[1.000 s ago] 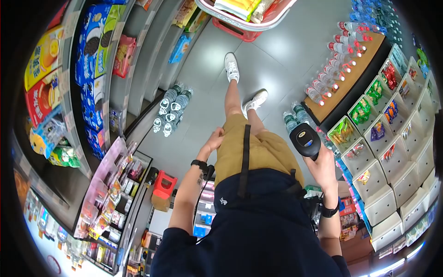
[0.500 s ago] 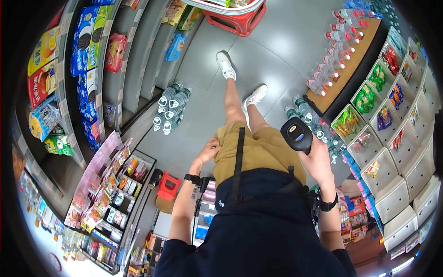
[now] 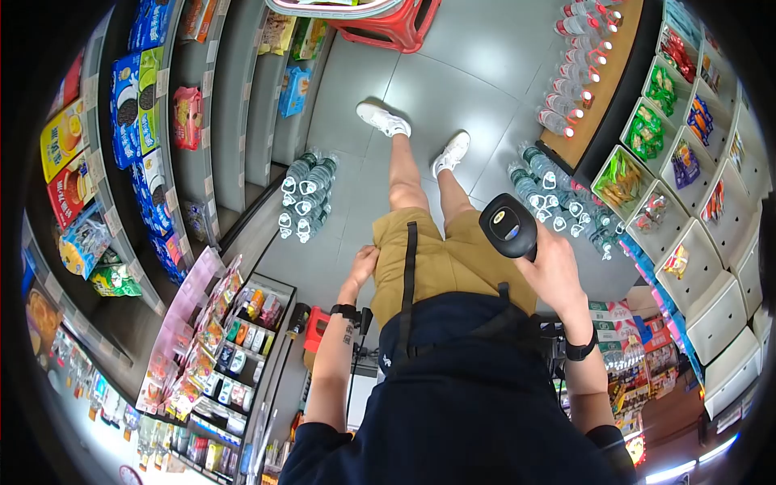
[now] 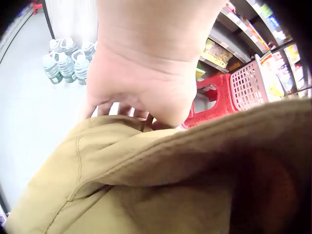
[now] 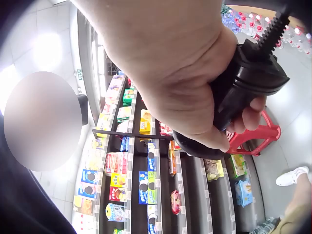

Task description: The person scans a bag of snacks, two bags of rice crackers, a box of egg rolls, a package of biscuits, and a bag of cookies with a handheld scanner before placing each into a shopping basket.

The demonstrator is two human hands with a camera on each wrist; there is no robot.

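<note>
A black handheld barcode scanner (image 3: 508,226) is gripped by my right hand (image 3: 558,271), out beside the right leg of the tan shorts (image 3: 444,250). In the right wrist view the fingers wrap round the handle of the scanner (image 5: 226,105), and its ribbed cable end points up and to the right. My left hand (image 3: 364,265) hangs against the left side of the shorts. The left wrist view shows its fingers loosely bent by the tan cloth, partly hidden behind the palm (image 4: 141,92).
Snack shelves (image 3: 234,121) line the left side. A red stool (image 3: 388,28) bears a basket (image 3: 343,11) ahead. Water bottles (image 3: 305,194) stand on the floor at left, with more bottles (image 3: 550,190) at right. White candy bins (image 3: 703,315) rise on the right.
The stool and basket have slid up and left in the head view, and the white shoes have shifted. The scanner, still in my right hand, appears farther left. My left hand stays by the shorts.
</note>
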